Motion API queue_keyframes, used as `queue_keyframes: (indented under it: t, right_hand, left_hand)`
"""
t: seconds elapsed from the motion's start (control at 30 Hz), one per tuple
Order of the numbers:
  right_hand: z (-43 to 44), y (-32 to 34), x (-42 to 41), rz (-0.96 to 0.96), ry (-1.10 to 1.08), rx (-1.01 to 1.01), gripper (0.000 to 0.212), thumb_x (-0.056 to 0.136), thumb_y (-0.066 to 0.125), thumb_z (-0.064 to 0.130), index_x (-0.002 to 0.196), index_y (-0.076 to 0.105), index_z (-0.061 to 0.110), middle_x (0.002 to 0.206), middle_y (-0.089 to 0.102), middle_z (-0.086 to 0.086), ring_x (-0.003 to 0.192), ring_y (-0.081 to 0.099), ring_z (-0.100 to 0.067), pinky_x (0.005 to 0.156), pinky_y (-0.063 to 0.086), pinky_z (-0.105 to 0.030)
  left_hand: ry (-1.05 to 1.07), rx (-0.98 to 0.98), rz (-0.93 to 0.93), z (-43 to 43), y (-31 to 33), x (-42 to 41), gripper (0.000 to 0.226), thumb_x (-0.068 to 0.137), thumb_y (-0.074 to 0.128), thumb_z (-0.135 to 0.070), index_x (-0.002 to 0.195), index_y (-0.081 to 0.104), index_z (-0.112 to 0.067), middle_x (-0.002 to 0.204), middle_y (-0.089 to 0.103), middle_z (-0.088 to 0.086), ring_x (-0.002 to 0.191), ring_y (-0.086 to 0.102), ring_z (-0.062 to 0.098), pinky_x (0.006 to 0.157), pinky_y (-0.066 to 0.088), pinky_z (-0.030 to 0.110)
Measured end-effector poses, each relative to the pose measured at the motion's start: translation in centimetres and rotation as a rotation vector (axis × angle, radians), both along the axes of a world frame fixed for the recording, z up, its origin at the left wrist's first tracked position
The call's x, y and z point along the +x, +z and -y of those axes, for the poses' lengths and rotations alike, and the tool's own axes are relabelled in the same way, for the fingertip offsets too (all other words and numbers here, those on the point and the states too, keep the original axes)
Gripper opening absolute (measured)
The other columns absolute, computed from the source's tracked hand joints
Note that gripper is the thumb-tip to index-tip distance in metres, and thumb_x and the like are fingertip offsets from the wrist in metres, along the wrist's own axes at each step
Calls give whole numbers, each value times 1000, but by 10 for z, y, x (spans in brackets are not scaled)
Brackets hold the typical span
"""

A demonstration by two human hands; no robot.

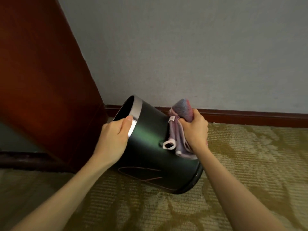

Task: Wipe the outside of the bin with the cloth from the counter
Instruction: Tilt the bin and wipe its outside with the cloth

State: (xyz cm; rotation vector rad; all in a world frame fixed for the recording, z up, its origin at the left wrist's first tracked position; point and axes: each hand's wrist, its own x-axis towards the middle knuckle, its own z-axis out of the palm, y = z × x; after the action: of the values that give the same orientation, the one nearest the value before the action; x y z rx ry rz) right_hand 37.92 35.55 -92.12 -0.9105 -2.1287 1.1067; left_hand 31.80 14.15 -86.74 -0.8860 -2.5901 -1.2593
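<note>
bin [150, 147] tipped on the carpet [250, 164] between your hands | left hand [115, 139] curled over its rim, steadying | right hand [194, 130] bunches the cloth [179, 130] against the wall near the base | wiping looks mid-way; underside and far side likely left

The dark green, silver-rimmed bin [150, 144] is tilting, its rim in the left fingers [127, 121]. The bunched pink cloth [176, 137] is lying against its side, under the right fingers [190, 125].
</note>
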Motion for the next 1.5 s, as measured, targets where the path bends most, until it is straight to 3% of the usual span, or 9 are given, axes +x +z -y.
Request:
queue_keyframes:
  t: [0.1, 0.27, 0.47, 0.6, 0.8, 0.87, 1.03, 1.27, 1.5]
  right_hand:
    - [-19, -7, -1, 97, 13, -59, 22, 77, 66, 32, 94, 60, 18, 85, 66, -5, 81, 62, -29, 72, 50, -39]
    - [-26, -12, 0, 118, -19, -91, 26, 79, 63, 29, 101, 61, 14, 91, 67, -10, 84, 61, -32, 74, 48, -39]
    - [9, -16, 24, -122, -198, -106, 16, 79, 63, 25, 84, 50, 18, 72, 54, 9, 66, 51, -17, 57, 33, -29]
    - [37, -25, 39, -198, -259, -105, 22, 78, 64, 26, 84, 44, 22, 79, 59, 0, 68, 52, -19, 59, 32, -28]
    - [31, -28, 46, -152, -326, -106, 21, 78, 63, 28, 80, 43, 22, 75, 57, 1, 66, 52, -21, 60, 32, -30]
    - [21, -22, 43, -78, -331, -133, 19, 79, 62, 30, 81, 45, 21, 73, 54, 5, 68, 53, -23, 64, 34, -31]
    - [18, 11, 24, 52, -214, -109, 19, 84, 60, 37, 91, 48, 23, 83, 53, 3, 77, 51, -23, 71, 37, -33]
    - [43, 70, -16, -76, 39, -13, 24, 78, 60, 41, 91, 53, 22, 87, 64, -1, 75, 57, -28, 69, 45, -37]
    - [7, 57, -47, 1, 181, -244, 31, 77, 63, 33, 100, 65, 12, 93, 69, -12, 89, 66, -32, 79, 54, -47]
  left_hand:
    - [0, 2, -8, 11, -3, 3, 52, 99, 36, -29, 59, 49, 2, 54, 52, 17, 48, 47, 22, 50, 34, 38]
    - [29, -3, -52, 6, -4, 5, 52, 99, 38, -28, 53, 40, -2, 45, 38, 4, 42, 37, 12, 45, 25, 27]
    - [101, -26, -28, -2, -2, -6, 53, 98, 36, -32, 49, 39, -13, 47, 39, 0, 48, 40, 17, 48, 25, 32]
    - [139, -50, -28, -10, 2, -16, 53, 99, 36, -33, 48, 38, -16, 48, 40, -1, 51, 40, 15, 47, 23, 31]
    - [-10, -79, -143, -12, 3, -1, 50, 97, 39, -28, 52, 44, -9, 45, 44, 9, 41, 43, 21, 43, 26, 32]
    - [-60, -68, -164, -16, 4, 6, 48, 96, 41, -27, 50, 40, -10, 42, 40, 7, 38, 38, 18, 42, 23, 26]
    - [-158, -86, -189, -15, 2, 14, 49, 96, 39, -30, 54, 44, -5, 43, 40, 6, 38, 37, 20, 40, 25, 29]
    - [-239, -59, -211, -9, 2, 24, 40, 93, 40, -30, 56, 42, -16, 42, 31, -11, 40, 40, 13, 40, 22, 18]
    - [-203, -49, -185, 1, -3, 14, 49, 92, 37, -36, 54, 43, -6, 41, 32, -4, 39, 37, 16, 40, 19, 16]
